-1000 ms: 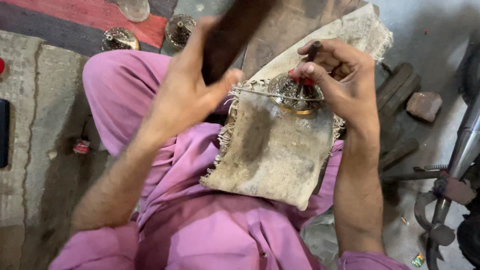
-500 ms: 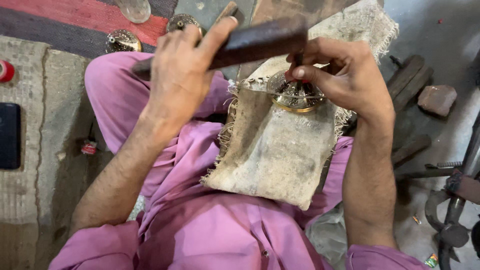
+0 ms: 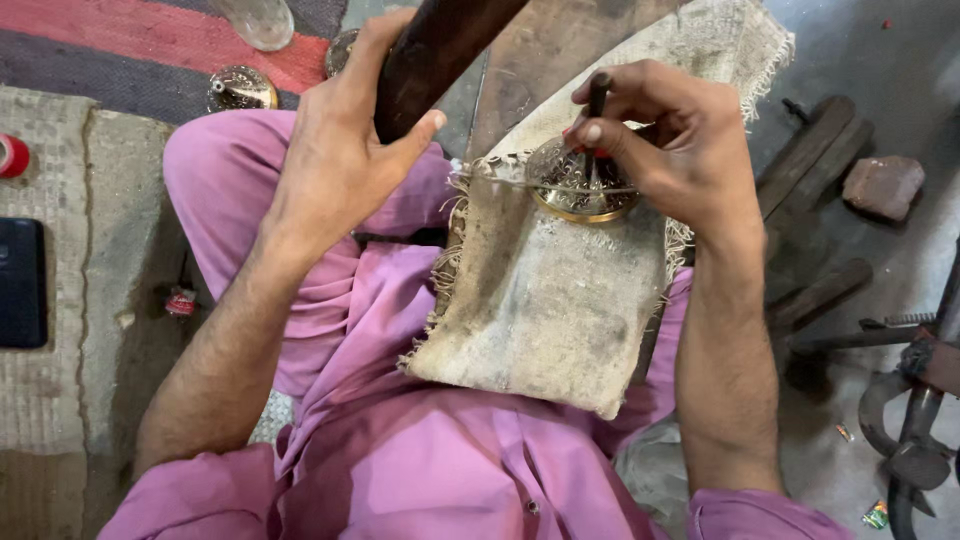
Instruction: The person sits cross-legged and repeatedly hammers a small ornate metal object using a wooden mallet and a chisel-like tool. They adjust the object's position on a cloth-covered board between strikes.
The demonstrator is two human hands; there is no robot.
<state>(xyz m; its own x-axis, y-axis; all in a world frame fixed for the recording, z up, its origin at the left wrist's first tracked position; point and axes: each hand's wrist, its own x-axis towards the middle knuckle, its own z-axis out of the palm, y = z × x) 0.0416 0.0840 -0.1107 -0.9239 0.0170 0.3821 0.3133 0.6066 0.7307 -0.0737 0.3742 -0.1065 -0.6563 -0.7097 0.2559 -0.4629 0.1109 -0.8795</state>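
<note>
Under right hand (image 3: 680, 150): brass bowl (image 3: 583, 185)

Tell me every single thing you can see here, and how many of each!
Wooden mallet: one, dark brown, raised, gripped in the left hand.
Thin metal punch: one, dark, upright, pinched in the right fingers.
Brass piece: one, gold, round, on the cloth under the punch.
Burlap cloth: one, dirty beige, draped over the lap.
Brass pieces: two at least, gold, on the floor at top left.
Rug: one, red and dark striped, top left.
Flat slab: one, black, left edge.
Brick piece: one, reddish-brown, floor at right.
Left hand: one.
Right hand: one.
</note>
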